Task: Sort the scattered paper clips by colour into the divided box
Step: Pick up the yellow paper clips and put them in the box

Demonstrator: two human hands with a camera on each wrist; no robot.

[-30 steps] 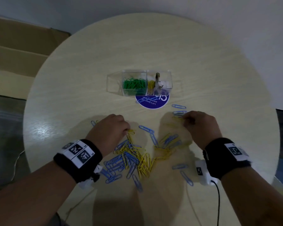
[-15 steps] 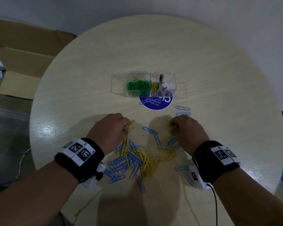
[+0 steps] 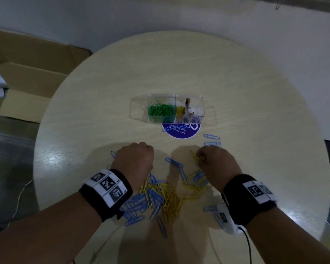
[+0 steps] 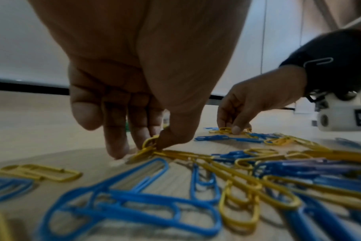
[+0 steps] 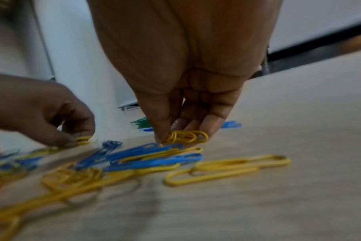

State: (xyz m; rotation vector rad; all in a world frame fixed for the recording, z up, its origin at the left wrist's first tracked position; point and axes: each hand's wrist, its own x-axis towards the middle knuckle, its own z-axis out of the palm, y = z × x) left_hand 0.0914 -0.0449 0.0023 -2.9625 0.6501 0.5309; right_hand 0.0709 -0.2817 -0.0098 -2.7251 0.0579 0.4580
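Yellow clips were being gathered by both hands at the far edge of the mixed pile (image 3: pixel 160 195) on the round desk (image 3: pixel 255 103). The left hand (image 3: pixel 133 161) had its grip clamped on a yellow paper clip (image 4: pixel 148 146), pinched between thumb and fingertips just off the wood; the right hand (image 3: pixel 213 162) had its grip clamped on a small bunch of yellow clips (image 5: pixel 186 136), one end of which showed in the head view. The step was judged best done by lifting each pinch straight up, so that blue clips (image 4: pixel 134 195) hooked on the yellow ones could drop free before anything was carried. The divided box (image 3: pixel 175 108) stood well ahead of the hands, green clips (image 3: pixel 161 109) in its left cell and a few yellow ones in the next. Bare wood lay between hands and box, apart from a blue round sticker (image 3: pixel 181 128) touching the box's near wall and two stray blue clips (image 3: pixel 211 136) near the right hand. The desk's edges were well away from the pile.
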